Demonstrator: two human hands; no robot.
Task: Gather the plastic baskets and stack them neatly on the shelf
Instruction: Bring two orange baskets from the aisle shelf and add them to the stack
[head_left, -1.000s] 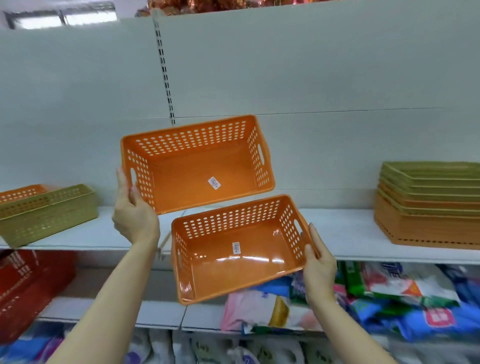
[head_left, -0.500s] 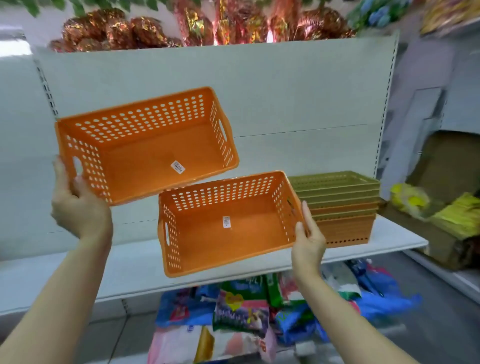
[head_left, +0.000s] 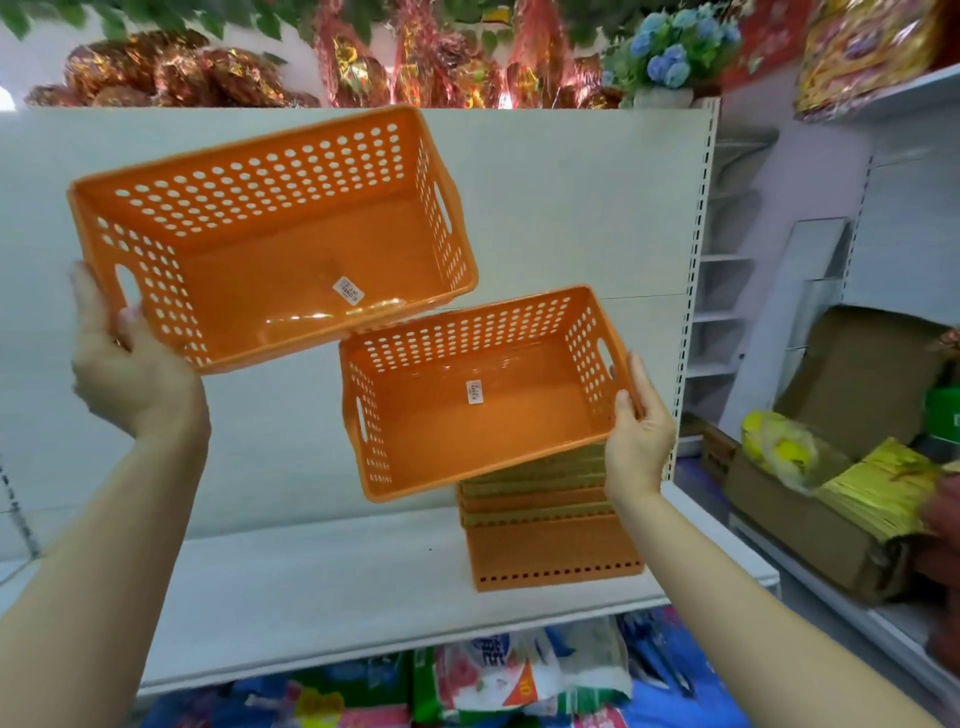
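While held up over the white shelf: upper orange basket gripped by left hand; lower orange basket gripped by right hand, above nested stack; both probably still to be stacked.

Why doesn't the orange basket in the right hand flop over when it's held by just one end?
Probably because it's stiff plastic: the lower orange basket keeps its box shape though the right hand grips only one end. It likely weighs little, with walls full of holes and nothing inside.
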